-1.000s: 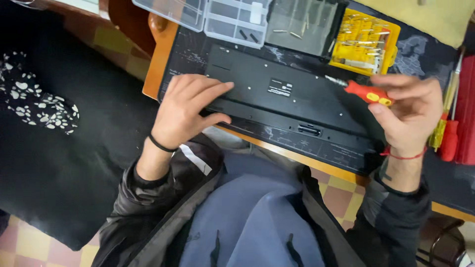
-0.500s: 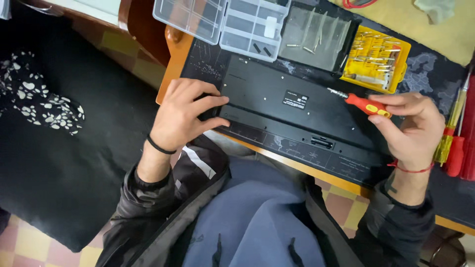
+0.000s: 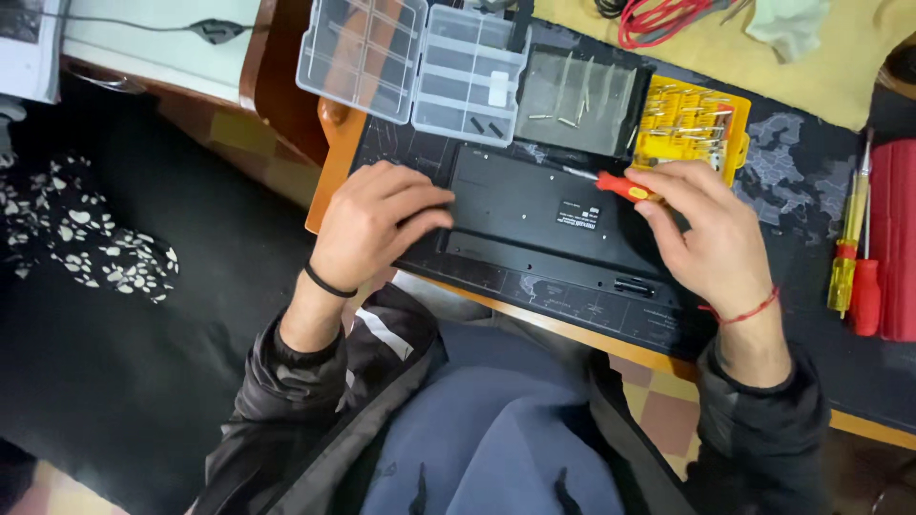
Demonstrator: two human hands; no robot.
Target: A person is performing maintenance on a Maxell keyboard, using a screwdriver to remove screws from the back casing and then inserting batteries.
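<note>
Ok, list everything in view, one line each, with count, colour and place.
flat black plastic keyboard, underside up: one, black, on the dark desk mat.
small red-handled screwdriver: one, red, in the right hand, tip on the keyboard.
clear plastic compartment box: one, transparent, behind the keyboard.
yellow bit tray: one, yellow, behind the right hand.
yellow-handled screwdriver: one, yellow, far right.
red cables: red, top.
left hand: rests on the keyboard's left end.
right hand: grips the screwdriver.

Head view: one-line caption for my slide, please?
Left hand steadies a black keyboard lying face down while right hand holds a red screwdriver over it.
</note>
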